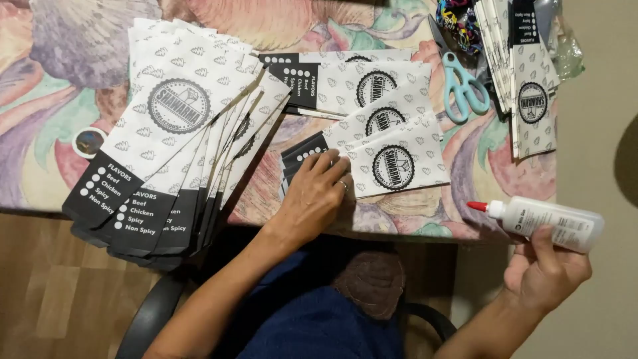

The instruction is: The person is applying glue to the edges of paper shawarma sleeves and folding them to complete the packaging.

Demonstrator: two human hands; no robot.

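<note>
My left hand (312, 194) lies flat, fingers together, pressing on a few white printed paper bags with black ends (392, 156) at the table's near edge. A ring shows on one finger. My right hand (546, 271) is off the table's right corner, holding a white glue bottle (551, 223) on its side, red cap pointing left toward the bags.
A fanned stack of the same paper bags (174, 133) lies at the left, another stack (522, 66) at the far right. Teal-handled scissors (463, 88) lie between them. The table wears a floral cloth (40, 126). A round sticker (89, 141) sits far left.
</note>
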